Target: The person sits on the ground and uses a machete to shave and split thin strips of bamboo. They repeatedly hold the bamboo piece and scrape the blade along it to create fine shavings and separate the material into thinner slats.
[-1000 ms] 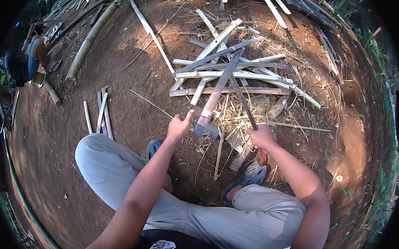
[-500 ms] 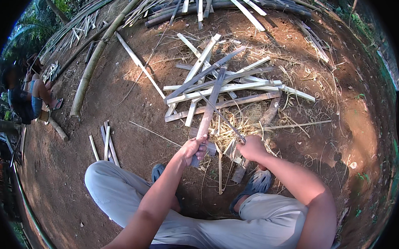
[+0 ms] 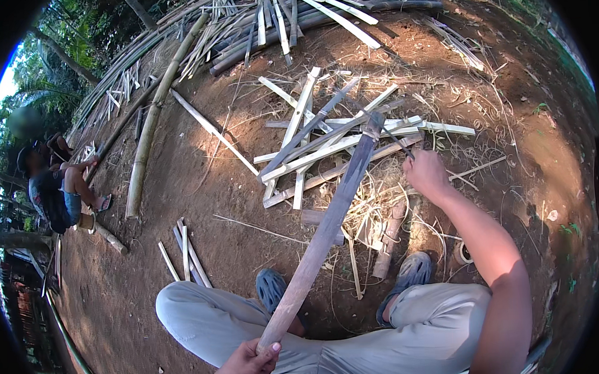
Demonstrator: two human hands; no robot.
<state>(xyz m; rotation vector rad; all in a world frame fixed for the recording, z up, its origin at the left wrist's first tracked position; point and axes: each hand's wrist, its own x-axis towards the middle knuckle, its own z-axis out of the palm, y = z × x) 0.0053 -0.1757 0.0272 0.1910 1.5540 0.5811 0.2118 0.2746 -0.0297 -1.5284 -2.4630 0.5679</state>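
Brown earth ground [image 3: 117, 295]; pale bamboo strips [image 3: 341, 147] at 1 o'clock. Left hand [image 3: 252, 363] grips flat grey-brown bamboo slat [image 3: 322, 243]; right hand [image 3: 427, 175], 3 o'clock, holds thin dark-bladed knife [image 3: 399, 142].

Reddish-brown bare-earth ground [image 3: 110, 289] spreads below and around both grips. Dappled sunlight [image 3: 417, 48] brightens the soil ahead of them. Far ahead and left of the grips rise leafy green trees [image 3: 72, 30], a slim grey-brown trunk [image 3: 65, 55] leaning among them, with whitish sky [image 3: 4, 89] further left.
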